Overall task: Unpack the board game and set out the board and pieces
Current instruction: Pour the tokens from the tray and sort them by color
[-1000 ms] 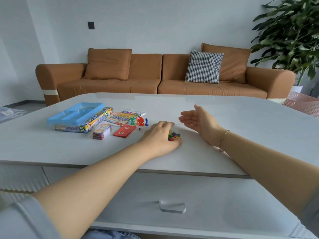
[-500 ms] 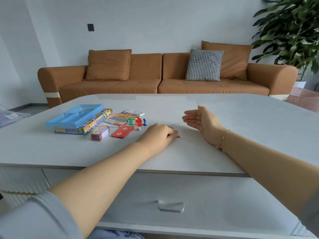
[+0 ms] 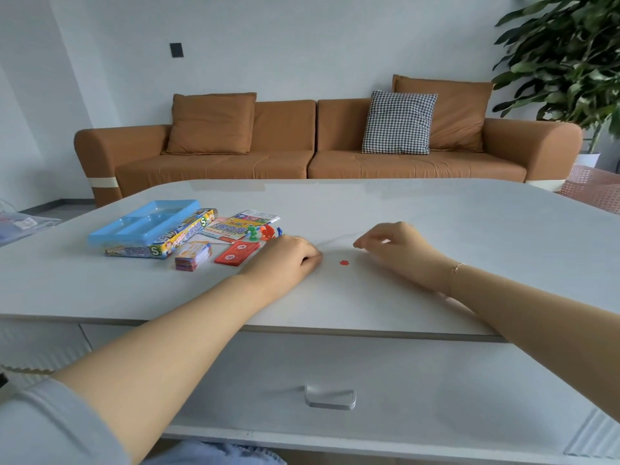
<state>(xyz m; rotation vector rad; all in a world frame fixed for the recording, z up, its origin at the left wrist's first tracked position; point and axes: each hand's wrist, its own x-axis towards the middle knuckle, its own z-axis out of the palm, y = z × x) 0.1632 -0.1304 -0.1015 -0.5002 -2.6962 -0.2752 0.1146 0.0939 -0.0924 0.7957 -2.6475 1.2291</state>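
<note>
My left hand (image 3: 285,260) rests on the white table (image 3: 453,226) with its fingers curled into a fist, knuckles up; whatever it holds is hidden. One small red piece (image 3: 344,262) lies on the table between my hands. My right hand (image 3: 396,246) is palm down to the right of it, fingers bent with the tips together, and nothing shows in them. Left of my left hand lie red cards (image 3: 236,253), a stack of cards (image 3: 193,256), coloured pawns (image 3: 266,232) and printed sheets (image 3: 231,228). The blue tray (image 3: 144,223) sits on the game box (image 3: 161,246).
The table has a drawer with a metal handle (image 3: 330,397) below its front edge. Behind it stands a brown sofa (image 3: 302,162). A plant (image 3: 570,62) and a pink basket (image 3: 593,186) are at the far right.
The pile of coloured chips under my left hand is gone from sight; that hand closed and drew left, baring one red piece. My right hand turned from palm up to palm down and curled.
</note>
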